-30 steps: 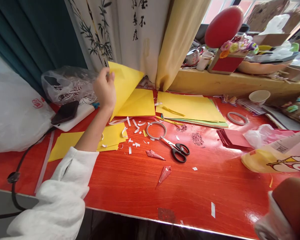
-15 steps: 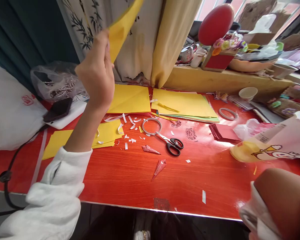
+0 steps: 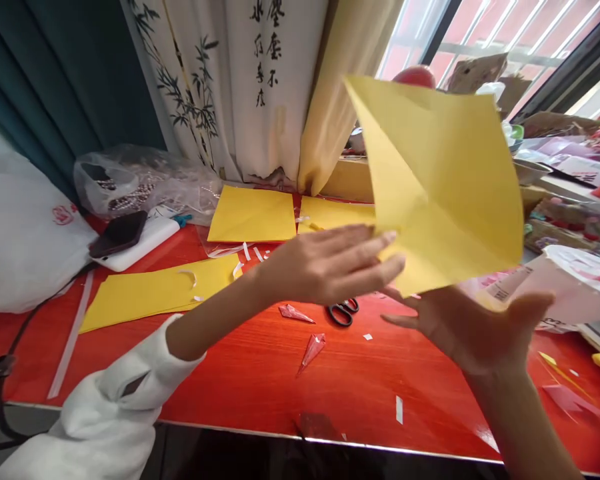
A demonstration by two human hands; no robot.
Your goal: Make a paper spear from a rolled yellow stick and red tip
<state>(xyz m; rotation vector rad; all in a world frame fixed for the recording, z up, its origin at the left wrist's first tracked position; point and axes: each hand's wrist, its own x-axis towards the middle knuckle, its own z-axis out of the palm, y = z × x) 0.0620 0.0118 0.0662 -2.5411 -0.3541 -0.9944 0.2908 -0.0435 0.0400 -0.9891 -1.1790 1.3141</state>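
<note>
A creased sheet of yellow paper (image 3: 445,180) is held up in the air at the right, over the table. My left hand (image 3: 335,263) reaches across to its lower left edge; the fingers are stretched along the sheet and the thumb is hidden. Below the paper's bottom edge, my right hand (image 3: 480,327) is open, palm up and thumb spread, with some fingers partly behind the sheet. Under my hands lie black-handled scissors (image 3: 343,312), mostly covered. Two small red folded paper cones (image 3: 313,350) rest on the red table (image 3: 260,393) nearer to me.
Yellow paper stacks (image 3: 255,213) lie at the back, with yellow strips (image 3: 150,293) at left. A phone (image 3: 119,235) rests on a white box beside plastic bags (image 3: 25,233). A white paper cup (image 3: 580,283) lies at right. White scraps dot the table.
The yellow paper has moved from the upper left to the right in my left hand and now faces me broadly. My right hand has come in beneath it.
</note>
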